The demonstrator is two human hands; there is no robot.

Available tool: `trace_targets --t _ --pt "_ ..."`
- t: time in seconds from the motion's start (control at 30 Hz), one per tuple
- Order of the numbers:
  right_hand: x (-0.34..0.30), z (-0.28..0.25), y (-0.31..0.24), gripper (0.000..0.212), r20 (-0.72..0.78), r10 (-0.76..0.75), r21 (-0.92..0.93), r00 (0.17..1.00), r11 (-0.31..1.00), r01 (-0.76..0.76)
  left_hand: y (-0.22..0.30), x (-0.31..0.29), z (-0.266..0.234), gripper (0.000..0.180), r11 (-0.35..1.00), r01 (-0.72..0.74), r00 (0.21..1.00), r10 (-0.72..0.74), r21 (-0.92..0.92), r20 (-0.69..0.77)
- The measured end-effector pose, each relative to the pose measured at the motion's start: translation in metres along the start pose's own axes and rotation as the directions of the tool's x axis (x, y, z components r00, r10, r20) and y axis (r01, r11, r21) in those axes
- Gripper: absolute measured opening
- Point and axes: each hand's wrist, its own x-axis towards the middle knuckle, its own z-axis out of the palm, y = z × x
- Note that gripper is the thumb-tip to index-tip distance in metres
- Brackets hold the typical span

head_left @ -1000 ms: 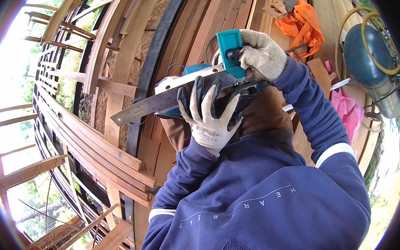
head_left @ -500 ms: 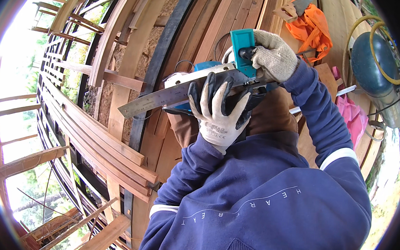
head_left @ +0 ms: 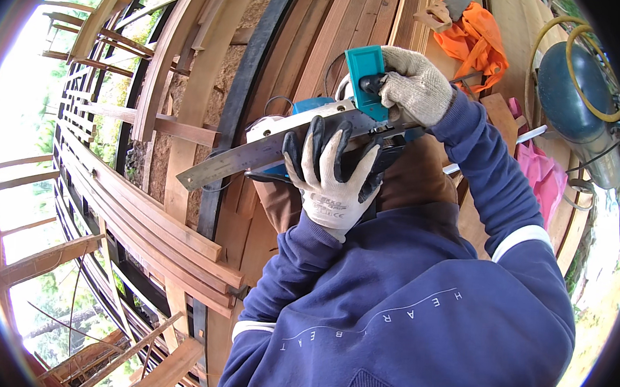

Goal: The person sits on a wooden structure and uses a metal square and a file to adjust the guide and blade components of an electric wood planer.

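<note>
Across my lap lies a blue power tool [head_left: 313, 105], mostly hidden, with a pale metal plate [head_left: 275, 128]. A long steel blade with ruler-like marks [head_left: 217, 167] runs along it, sloping down to the left. At the blade's right end stands a teal rectangular block [head_left: 365, 60] bearing a black knob [head_left: 372, 83]. My gloved right hand [head_left: 417, 87] is closed, its fingers and thumb around the knob. My left hand [head_left: 332, 180], in a white glove with black fingers, lies over the blade, its fingers stretched out and apart. What its palm touches is hidden.
Brown boards [head_left: 347, 27] run ahead of me. An orange cloth [head_left: 475, 44] and a handsaw [head_left: 435, 16] lie at the far right, with pink plastic [head_left: 541, 179] nearer. A dark tank [head_left: 575, 85] with a yellow hose [head_left: 612, 115] stands right. Stacked timbers [head_left: 154, 224] lie left.
The whole view has shifted slightly, with the surroundings and hands a little further left in it. Both hands keep nearly the same pose on the tool.
</note>
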Motion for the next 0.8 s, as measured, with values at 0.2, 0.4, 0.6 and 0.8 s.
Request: trace_targets --t 0.2,0.4,0.6,0.8 --pt "-0.003 -0.002 -0.005 0.046 0.009 0.046 0.011 0.999 0.999 -0.046 0.0 0.001 -0.001 0.056 1.0 0.001 1.0 -0.001 -0.009 -0.002" --pt "0.0 -0.004 -0.001 0.044 0.027 0.005 -0.007 1.0 1.0 -0.005 0.003 0.002 -0.001 0.053 1.0 0.018 1.0 -0.018 0.003 -0.02" --pt "0.001 -0.006 0.004 0.045 0.051 -0.026 0.02 0.998 0.999 0.025 0.003 0.003 0.001 0.051 1.0 0.006 0.999 -0.005 0.017 -0.04" --pt "0.004 0.002 -0.003 0.039 -0.089 -0.041 0.092 0.995 0.995 0.05 -0.001 0.003 0.002 0.052 1.0 -0.03 0.998 0.03 -0.002 -0.059"
